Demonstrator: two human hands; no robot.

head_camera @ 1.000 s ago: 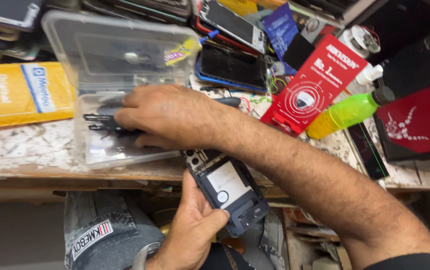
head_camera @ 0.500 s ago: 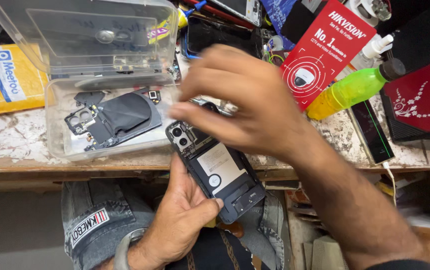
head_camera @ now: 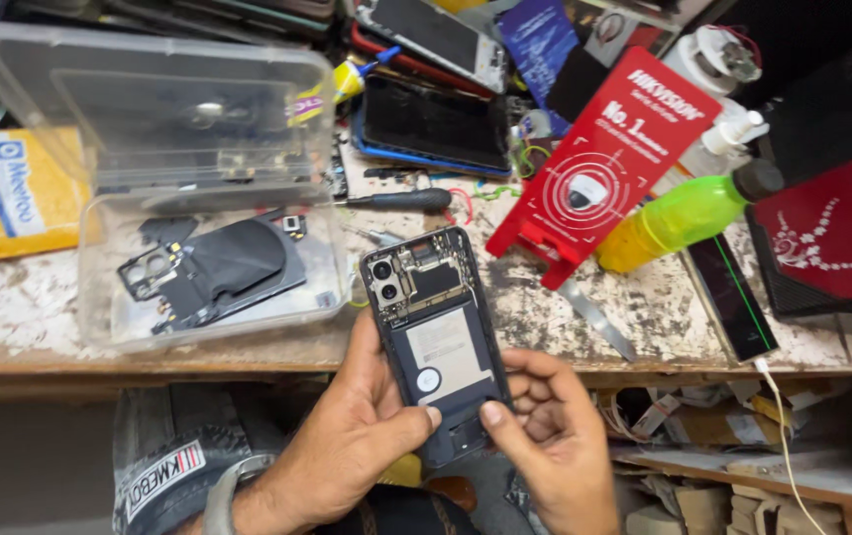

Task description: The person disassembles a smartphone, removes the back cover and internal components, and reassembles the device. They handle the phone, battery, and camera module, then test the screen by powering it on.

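In the head view, you cradle the opened dark smartphone with its back cover off and circuit boards exposed [head_camera: 436, 342] above the workbench edge: your left hand [head_camera: 347, 446] grasps its lower left side, your right hand [head_camera: 550, 436] pinches the lower right. It looks light, rigid and fragile inside, so hold it by the frame edges.

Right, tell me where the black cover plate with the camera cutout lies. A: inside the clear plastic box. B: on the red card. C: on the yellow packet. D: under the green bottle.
A: the black cover plate lies in the tray of the open clear plastic box, left of the opened phone.
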